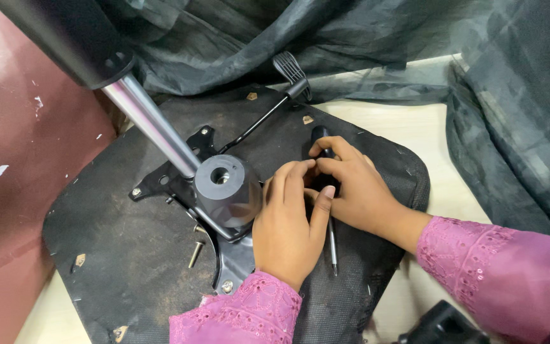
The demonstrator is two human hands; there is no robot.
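Pink embroidered sleeves come in from the bottom edge, both hands meeting over the upturned chair seat. Left hand lies flat-ish on the black metal plate, fingers loosely curled, thumb up against the other hand; can't tell if it's pinching anything. Right hand is wrapped around a screwdriver, black handle poking out past the fingertips, shaft pointing back toward the camera. Just left of them sits the grey plastic cup on the shiny cylinder. One loose bolt lies on the seat fabric near the plate.
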